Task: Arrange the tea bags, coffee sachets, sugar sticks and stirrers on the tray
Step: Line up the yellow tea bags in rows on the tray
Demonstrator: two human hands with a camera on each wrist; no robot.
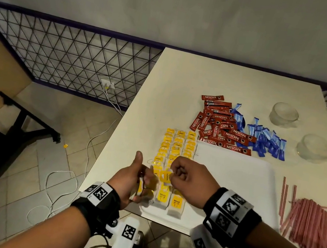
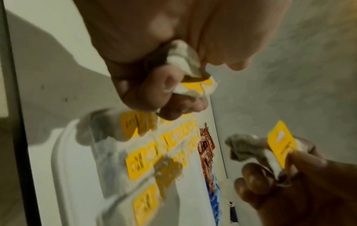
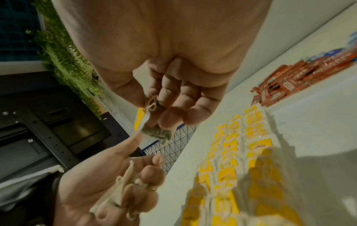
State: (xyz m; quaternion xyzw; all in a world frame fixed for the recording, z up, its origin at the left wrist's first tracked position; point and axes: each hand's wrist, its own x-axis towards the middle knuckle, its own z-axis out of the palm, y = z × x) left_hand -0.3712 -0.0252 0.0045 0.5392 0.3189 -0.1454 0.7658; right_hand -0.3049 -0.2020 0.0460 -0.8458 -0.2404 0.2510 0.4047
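Several yellow-tagged tea bags (image 1: 176, 146) lie in three rows at the left side of the white tray (image 1: 235, 180); the nearest ones rest on it. My left hand (image 1: 143, 183) hovers over the tray's near left corner, thumb up, fingers curled round a small bunch of tea bags (image 2: 193, 73). Just right of it, my right hand (image 1: 178, 173) pinches one tea bag (image 3: 154, 131) by its yellow tag (image 2: 280, 145) and string. Red coffee sachets (image 1: 221, 125) and blue sugar sticks (image 1: 264, 139) are heaped behind the tray. Pink stirrers (image 1: 310, 226) lie to its right.
Two upturned glass cups (image 1: 283, 116) (image 1: 313, 148) stand at the table's back right. The table's left edge (image 1: 112, 136) drops to a tiled floor with white cables (image 1: 89, 143). A wire mesh fence (image 1: 71, 57) runs behind.
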